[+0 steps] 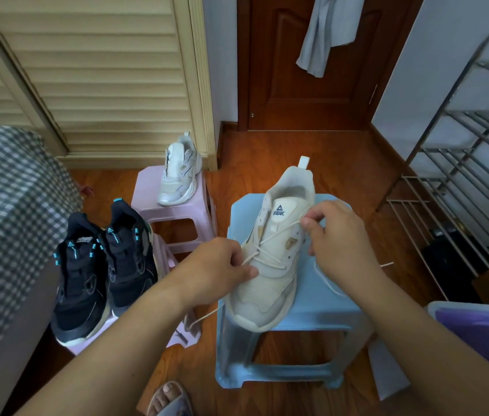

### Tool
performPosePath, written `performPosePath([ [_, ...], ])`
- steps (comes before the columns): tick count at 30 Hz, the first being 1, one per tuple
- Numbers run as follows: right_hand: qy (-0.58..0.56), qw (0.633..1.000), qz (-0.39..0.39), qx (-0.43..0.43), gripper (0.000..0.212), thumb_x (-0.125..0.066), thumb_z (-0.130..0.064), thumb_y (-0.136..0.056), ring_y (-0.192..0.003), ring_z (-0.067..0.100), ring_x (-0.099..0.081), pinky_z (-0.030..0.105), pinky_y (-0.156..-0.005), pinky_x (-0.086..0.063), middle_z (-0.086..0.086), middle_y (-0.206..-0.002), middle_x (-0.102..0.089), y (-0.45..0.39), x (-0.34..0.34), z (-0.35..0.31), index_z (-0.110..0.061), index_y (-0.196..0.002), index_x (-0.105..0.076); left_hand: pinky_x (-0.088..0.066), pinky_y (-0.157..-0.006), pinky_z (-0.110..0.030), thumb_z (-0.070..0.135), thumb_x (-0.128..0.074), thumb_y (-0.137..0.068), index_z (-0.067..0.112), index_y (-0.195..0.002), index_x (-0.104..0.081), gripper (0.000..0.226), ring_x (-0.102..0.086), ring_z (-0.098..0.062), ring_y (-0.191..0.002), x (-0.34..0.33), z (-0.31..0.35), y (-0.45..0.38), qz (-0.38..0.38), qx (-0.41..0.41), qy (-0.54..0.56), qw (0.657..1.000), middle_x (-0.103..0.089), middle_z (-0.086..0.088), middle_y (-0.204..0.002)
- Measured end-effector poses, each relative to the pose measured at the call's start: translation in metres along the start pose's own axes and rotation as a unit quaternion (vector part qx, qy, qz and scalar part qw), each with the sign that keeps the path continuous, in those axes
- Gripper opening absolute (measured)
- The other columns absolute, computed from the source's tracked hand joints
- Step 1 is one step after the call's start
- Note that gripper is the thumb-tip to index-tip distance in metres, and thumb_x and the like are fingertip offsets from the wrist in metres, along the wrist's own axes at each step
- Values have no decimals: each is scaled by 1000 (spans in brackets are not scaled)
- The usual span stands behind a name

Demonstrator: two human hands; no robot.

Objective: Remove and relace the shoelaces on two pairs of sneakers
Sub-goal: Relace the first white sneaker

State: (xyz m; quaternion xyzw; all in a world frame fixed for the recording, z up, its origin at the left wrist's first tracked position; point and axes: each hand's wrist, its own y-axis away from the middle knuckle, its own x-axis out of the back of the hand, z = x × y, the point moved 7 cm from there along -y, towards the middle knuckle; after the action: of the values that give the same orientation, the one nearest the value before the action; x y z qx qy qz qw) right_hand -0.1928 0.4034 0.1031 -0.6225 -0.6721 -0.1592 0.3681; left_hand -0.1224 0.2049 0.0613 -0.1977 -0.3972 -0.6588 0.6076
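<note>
cream sneaker [270,265]: lying on the blue stool [321,310], toe pointing at the near-left corner and overhanging the near edge a bit, heel reaching past the far edge; cream mesh upper, PEAK logo showing on the tongue, pull tab standing at the heel.
shoelace [273,244]: cream, crossing over the lower eyelets, upper eyelets sitting unlaced; one loose end hanging off the stool's left edge toward the floor, the other trailing off the right edge.
left hand [222,265]: grip clamped on the lace, thumb and fingers pinching it at the shoe's left side near mid-foot.
right hand [333,232]: grip clamped on the lace too, fingertips pinching it by the upper right eyelets.
second cream sneaker [178,172]: standing on the far pink stool [153,202], near its right edge, toe facing the near edge.
black sneakers [102,271]: pair with teal accents, sitting side by side on the near pink stool [177,334], covering most of its top.
open room: bare wood floor [255,163] running between the blue stool and the door [306,85]; metal rack [462,175] crowding the right, checked bedding [6,205] crowding the left, narrow floor gap separating the blue stool from the pink ones.
</note>
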Motion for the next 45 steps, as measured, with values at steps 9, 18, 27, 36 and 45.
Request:
performPosePath([
  [9, 186, 954, -195, -130, 14, -70, -28, -92, -75, 12, -63, 25, -59, -40, -3, -81, -71, 1, 63, 73, -29, -78, -72, -47, -71, -26, 31, -65, -94, 36, -116, -62, 23, -52, -4, -79, 26, 51, 18, 186, -167, 31, 968, -53, 12, -87],
  [18, 27, 986, -105, -129, 18, -61, -24, -98, -86, 15, -66, 31, -70, -50, -2, -92, -74, 4, 91, 75, -27, -90, -77, -49, -71, -32, 43, -63, -96, 29, -92, -73, 18, -57, -5, -78, 1, 71, 13, 73, -256, -93, 960, -61, 11, -81],
  [27, 155, 918, 13, -365, 81, -16, -60, -104, -110, 42, -60, 40, -82, -41, 30, -120, -62, -8, 109, 169, 4, -123, -62, -55, -82, -30, 29, -71, -94, 34, -104, -80, 14, -69, -1, -91, 8, 35, 25, -70, -191, -20, 979, -74, 27, -94],
  [36, -137, 990, 0, -20, 29, -45, -34, -106, -63, 10, -62, 19, -58, -48, 3, -71, -66, 26, 53, 4, -28, -87, -65, -31, -49, -20, 32, -59, -100, 24, -110, -78, 22, -38, -4, -48, 0, 73, 32, -4, -93, 337, 937, -40, 17, -53],
  [45, -596, 787, -102, -123, 44, -39, 16, -92, -92, 15, -71, 25, -79, -58, 6, -111, -72, 18, 26, -18, -7, -120, -63, -29, -47, -14, 28, -65, -98, 18, -82, -79, 23, -35, -3, -45, -21, 83, 37, 13, -113, 265, 957, -45, 3, -50],
])
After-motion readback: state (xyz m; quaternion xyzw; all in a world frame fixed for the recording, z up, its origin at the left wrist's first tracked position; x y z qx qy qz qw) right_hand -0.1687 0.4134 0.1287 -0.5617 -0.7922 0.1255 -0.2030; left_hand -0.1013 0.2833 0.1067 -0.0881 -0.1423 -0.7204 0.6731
